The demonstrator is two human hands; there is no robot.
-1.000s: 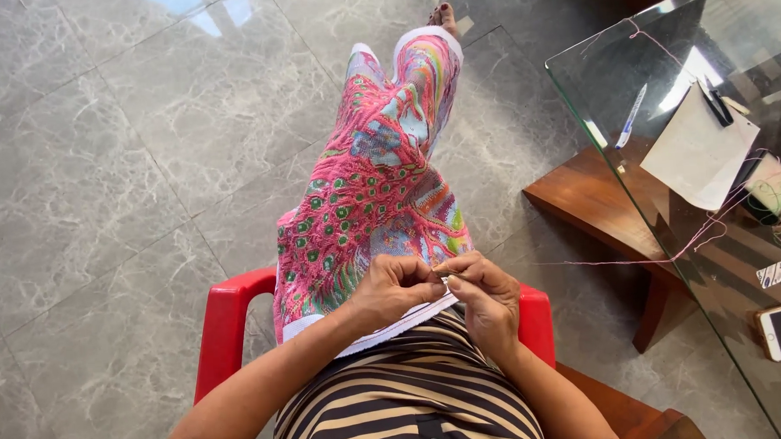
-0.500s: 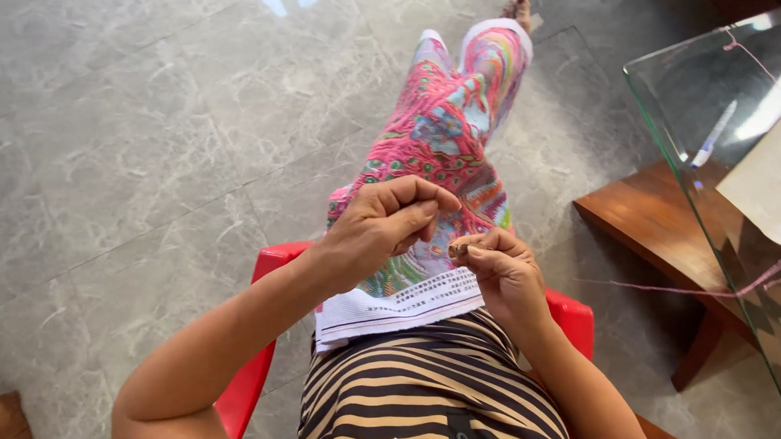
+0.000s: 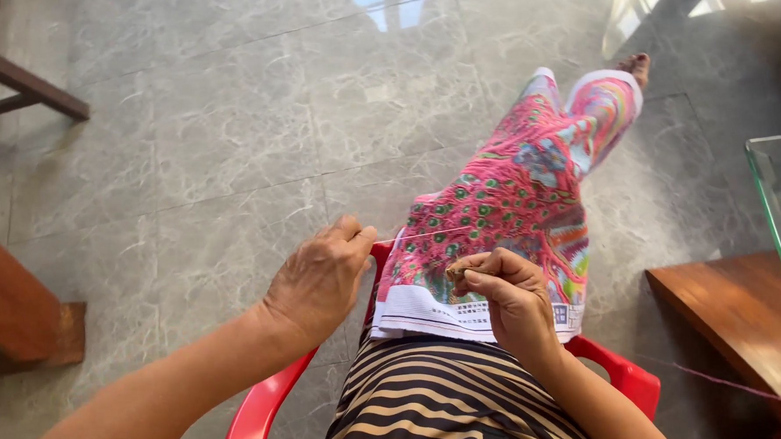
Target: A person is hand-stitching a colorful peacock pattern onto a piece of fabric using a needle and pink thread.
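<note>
Grey marble floor (image 3: 211,139) under a red chair (image 3: 259,418). Canvas (image 3: 496,232) lies over the lap w/ printed peacock pattern. Left hand (image 3: 318,280) is closed, drawing a thin thread (image 3: 435,233) taut off to the side. Right hand (image 3: 512,298) pinches the canvas edge. Risk, imo: hard tug could snap or knot the thread, or canvas slides off the knees.

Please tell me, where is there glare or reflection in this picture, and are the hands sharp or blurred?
Head view: bright window reflections lie on the grey floor at the top edge, strongest at the top right; the glass tabletop at the right also shines. The left hand, the right hand and the patterned cloth look fairly sharp, lit evenly, with only soft shadows.
</note>
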